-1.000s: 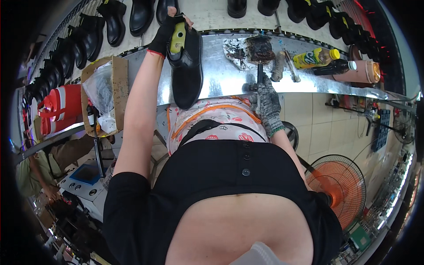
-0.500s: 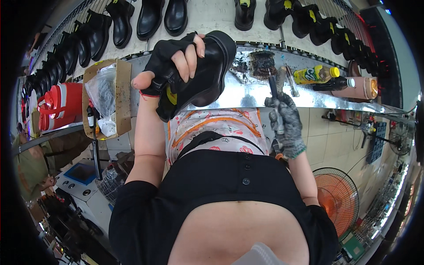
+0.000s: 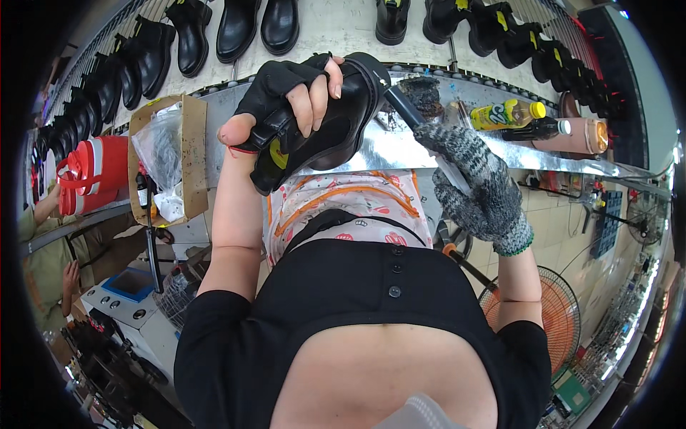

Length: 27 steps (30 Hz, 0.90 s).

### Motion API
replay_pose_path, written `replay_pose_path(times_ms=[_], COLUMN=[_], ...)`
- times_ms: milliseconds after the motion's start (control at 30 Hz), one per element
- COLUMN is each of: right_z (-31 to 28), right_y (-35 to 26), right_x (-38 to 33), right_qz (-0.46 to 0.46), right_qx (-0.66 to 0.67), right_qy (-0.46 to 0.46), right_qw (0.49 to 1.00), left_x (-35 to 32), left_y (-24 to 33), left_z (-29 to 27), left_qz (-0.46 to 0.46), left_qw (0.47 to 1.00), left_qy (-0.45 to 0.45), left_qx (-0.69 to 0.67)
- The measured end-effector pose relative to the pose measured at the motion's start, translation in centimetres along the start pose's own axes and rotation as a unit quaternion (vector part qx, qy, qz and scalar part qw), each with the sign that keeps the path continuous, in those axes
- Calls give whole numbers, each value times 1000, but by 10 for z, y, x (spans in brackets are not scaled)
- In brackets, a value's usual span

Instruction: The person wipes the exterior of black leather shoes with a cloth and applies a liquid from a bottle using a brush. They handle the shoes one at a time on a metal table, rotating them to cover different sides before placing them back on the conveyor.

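Observation:
My left hand [image 3: 291, 91], in a black fingerless glove, grips a black leather ankle boot [image 3: 351, 118] held up over the bench edge. The boot's sole points up and to the right, and a yellow tab shows at its opening. In a grey knit glove, my right hand [image 3: 486, 182] is closed around a slim stick-like tool [image 3: 404, 107] with a dark front part and a pale rear part. The tool's tip meets the edge of the boot's sole near the toe or heel; which one I cannot tell. Behind it lies a black-stained pad [image 3: 421, 94] on the metal bench.
Black boots [image 3: 239, 28] line the conveyor belt [image 3: 336, 43] across the far side. A yellow-labelled bottle [image 3: 506, 114] and a dark bottle [image 3: 539, 130] lie at right. A cardboard box [image 3: 191, 154] with plastic bags stands left, beside a red jug [image 3: 93, 175]. An orange fan [image 3: 550, 307] stands low right.
My right hand has brought the tool up and left, from beside the stained pad to the boot's sole edge. My left hand keeps its hold on the boot, nearly still.

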State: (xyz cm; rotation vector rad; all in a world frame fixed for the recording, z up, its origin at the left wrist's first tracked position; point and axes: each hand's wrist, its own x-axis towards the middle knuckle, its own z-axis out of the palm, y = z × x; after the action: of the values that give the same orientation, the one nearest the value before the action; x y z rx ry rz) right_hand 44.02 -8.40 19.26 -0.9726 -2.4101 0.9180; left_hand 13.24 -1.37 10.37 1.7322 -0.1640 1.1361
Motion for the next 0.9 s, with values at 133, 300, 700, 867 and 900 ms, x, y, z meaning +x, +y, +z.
replay_pose_path(times_ms=[133, 300, 700, 867, 900], right_z=[0, 0, -6, 11, 17], right_y=[2, 3, 8, 20, 25], right_x=[3, 6, 20, 27, 30], right_qz=[-32, -13, -20, -19, -34], right_qx=[-4, 16, 97, 143, 147], right_qy=[-9, -38, 4, 7, 9], right_qw=[999, 999, 995, 990, 989], left_x=[2, 3, 5, -7, -14], left_y=[3, 6, 1, -10, -7], left_z=[4, 8, 1, -29, -36], left_qz=[-6, -16, 21, 113, 95], left_qw=[1000, 999, 1000, 992, 994], left_qy=[19, 35, 12, -23, -19], left_qx=[-6, 4, -8, -44, -47])
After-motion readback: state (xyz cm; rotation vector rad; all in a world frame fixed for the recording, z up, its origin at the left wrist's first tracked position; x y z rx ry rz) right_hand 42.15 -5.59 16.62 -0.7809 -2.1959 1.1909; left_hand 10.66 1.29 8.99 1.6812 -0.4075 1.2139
